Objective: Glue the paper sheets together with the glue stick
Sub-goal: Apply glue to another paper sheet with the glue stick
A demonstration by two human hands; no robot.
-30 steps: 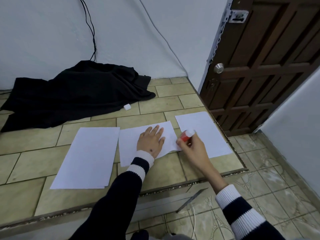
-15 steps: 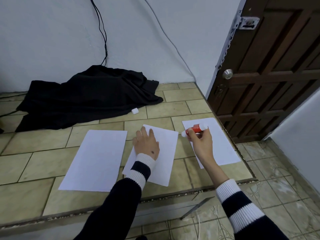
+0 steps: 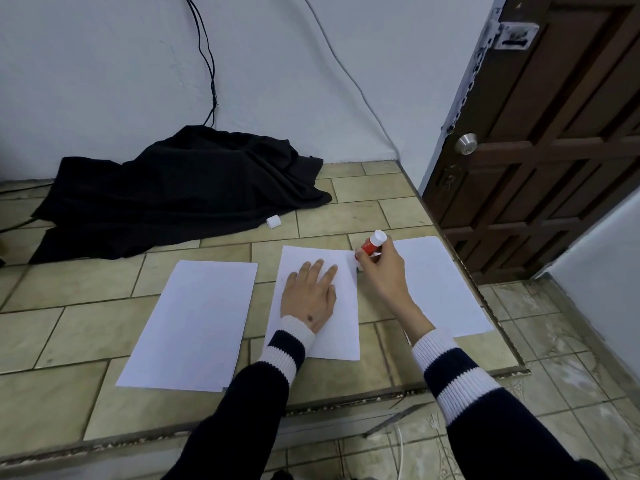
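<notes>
Black cloth (image 3: 173,192): a dark heap at your far left, lying on the tiled floor (image 3: 86,320) against the wall.
Left sheet (image 3: 194,323): white paper flat on the tiles, apart from the middle sheet beside it.
White cap (image 3: 273,221): a small cap on the floor at the cloth's near edge, beyond the sheets.
Middle sheet (image 3: 341,327): white paper lying flat under your left hand.
Left hand (image 3: 309,294): palm down on the middle sheet, fingers straight and spread, pressing the paper to the floor.
Glue stick (image 3: 372,244): red body with a white end pointing up and away; its lower end sits at the far right corner of the middle sheet, whether touching the paper you cannot tell.
Right hand (image 3: 381,268): fingers curled round the glue stick, gripping it just right of your left hand.
Right sheet (image 3: 443,289): white paper partly hidden behind your right forearm, near the raised floor's edge.
Door (image 3: 554,133): dark wood panels with a metal knob (image 3: 465,143), at your far right.
</notes>
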